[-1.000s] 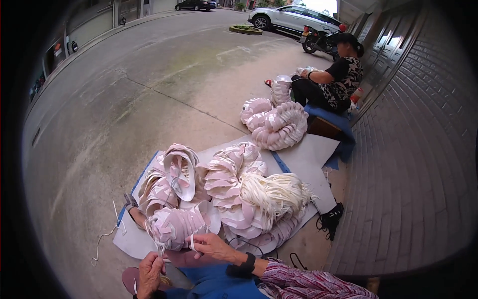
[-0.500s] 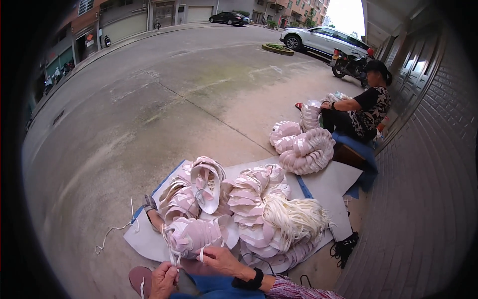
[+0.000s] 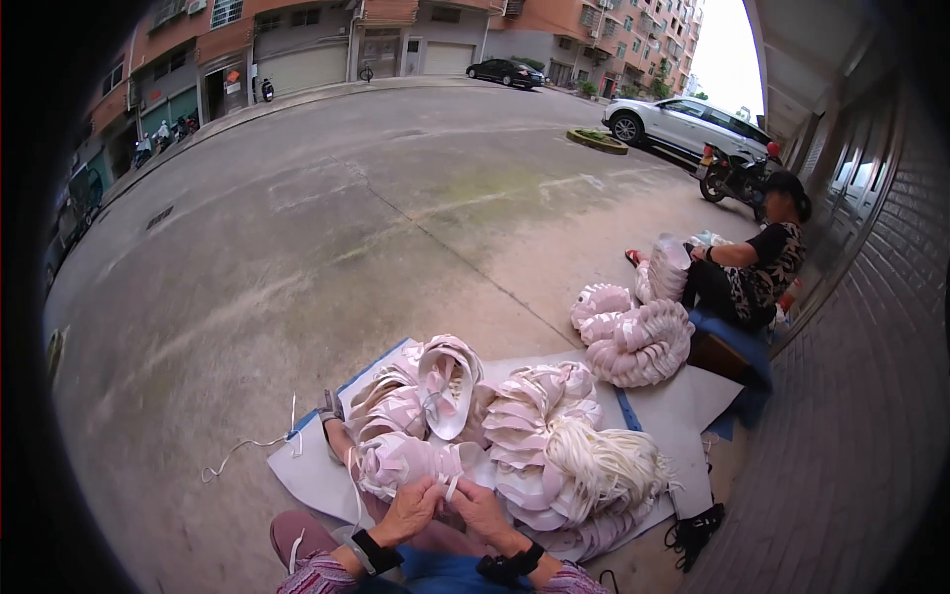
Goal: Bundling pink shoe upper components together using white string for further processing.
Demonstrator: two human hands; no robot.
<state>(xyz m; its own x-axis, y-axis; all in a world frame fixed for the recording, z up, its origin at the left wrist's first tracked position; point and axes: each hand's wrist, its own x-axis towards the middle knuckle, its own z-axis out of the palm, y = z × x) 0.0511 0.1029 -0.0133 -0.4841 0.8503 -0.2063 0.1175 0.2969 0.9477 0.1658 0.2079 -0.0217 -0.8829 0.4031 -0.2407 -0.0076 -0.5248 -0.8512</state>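
A loose white lace point(image 3: 242, 450) trails over the concrete ground point(image 3: 297, 247) at my far left. Next comes the grey sheet point(image 3: 307, 475) spread on the ground, carrying stacks of pink shoe uppers point(image 3: 401, 406). My left hand point(image 3: 408, 510) rises from the lower edge, wrist bent up, fingers curled shut around a white lace end point(image 3: 450, 487) at the pink upper point(image 3: 406, 460) lying just in front of me. My right hand point(image 3: 482, 510) sits touching it, thumb and fingers pinched on the same lace end, a black band on each wrist. Right of my hands lies a bundle of white laces point(image 3: 604, 465) on more uppers. Farther right, well apart, another person point(image 3: 747, 267) sits beside a second pile of uppers point(image 3: 638, 337).
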